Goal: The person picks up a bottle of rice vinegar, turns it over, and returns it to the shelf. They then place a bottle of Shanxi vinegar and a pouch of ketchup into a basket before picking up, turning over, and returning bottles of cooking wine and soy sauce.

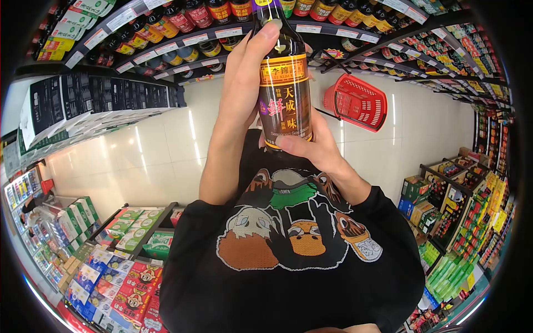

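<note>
Both my hands hold a dark glass bottle of soy sauce (287, 105) upright before my chest, its printed label facing me. The label is dark with an orange band and gold, white and red characters. My left hand (244, 72) wraps the bottle's left side, with the thumb laid across the neck near the purple-topped cap. Lower down, my right hand (319, 145) grips the base from the right, its thumb pressed over the label's bottom edge. Most fingers of both hands are hidden behind the glass. The top of the cap is cut off by the frame.
Store shelves (197, 40) with rows of sauce bottles and price tags curve across the front. On the tiled floor to the right is a red shopping basket (358, 102). Stacked dark cartons (83, 108) stand left, and boxed goods (133, 288) sit behind on the left.
</note>
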### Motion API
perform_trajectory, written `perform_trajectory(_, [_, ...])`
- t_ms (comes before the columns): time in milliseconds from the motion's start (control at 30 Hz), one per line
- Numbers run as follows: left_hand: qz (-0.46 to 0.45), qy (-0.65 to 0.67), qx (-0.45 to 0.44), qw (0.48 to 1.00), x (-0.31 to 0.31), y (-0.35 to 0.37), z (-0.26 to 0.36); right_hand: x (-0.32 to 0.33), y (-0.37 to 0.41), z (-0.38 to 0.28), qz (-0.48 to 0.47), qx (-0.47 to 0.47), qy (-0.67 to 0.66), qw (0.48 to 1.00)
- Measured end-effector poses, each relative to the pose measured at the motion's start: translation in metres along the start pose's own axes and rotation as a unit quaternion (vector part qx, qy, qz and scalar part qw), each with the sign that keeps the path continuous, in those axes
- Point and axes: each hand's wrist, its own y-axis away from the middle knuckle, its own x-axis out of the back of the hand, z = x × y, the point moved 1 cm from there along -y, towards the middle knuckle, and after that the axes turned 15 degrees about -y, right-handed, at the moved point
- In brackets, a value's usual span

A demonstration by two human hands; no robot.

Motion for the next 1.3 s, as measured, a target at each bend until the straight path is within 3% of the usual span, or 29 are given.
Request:
perform_trajectory(200, [0.002,-0.002,-0.017,1.0,0.003,0.0,-0.009,0.005,-0.001,0.0,-0.01,0.008,-0.018,1.0])
perform_trajectory(333, [-0.01,-0.018,-0.033,0.999,0.011,-0.003,-0.03,0.005,-0.001,-0.009,-0.053,-0.026,-0.116,0.991])
perform_trajectory(433, [-0.039,0.024,0.005,0.999,0.011,-0.003,-0.03,0.004,-0.001,-0.011,-0.078,-0.041,-0.159,0.983])
perform_trajectory(533, [-0.164,0.217,0.028,0.962,-0.005,-0.005,-0.024,0.0,-0.004,-0.014,-0.057,-0.052,-0.145,0.986])
perform_trajectory(567, [-0.166,0.218,0.028,0.961,-0.009,-0.005,-0.026,0.0,-0.004,-0.014,-0.055,-0.051,-0.144,0.987])
perform_trajectory(633, [-0.233,0.42,0.044,0.876,-0.013,-0.008,-0.029,0.0,-0.007,-0.015,-0.061,-0.033,-0.139,0.988])
perform_trajectory(667, [-0.253,0.453,0.032,0.854,-0.014,-0.012,-0.031,-0.001,-0.007,-0.016,-0.05,-0.028,-0.126,0.99])
perform_trajectory(1033, [-0.287,0.442,0.009,0.85,-0.013,-0.018,-0.04,0.004,-0.008,-0.016,-0.04,-0.014,-0.083,0.996])
perform_trajectory(1300, [-0.204,0.396,0.018,0.895,-0.011,-0.015,-0.036,0.01,-0.011,-0.01,-0.047,-0.015,-0.076,0.996])
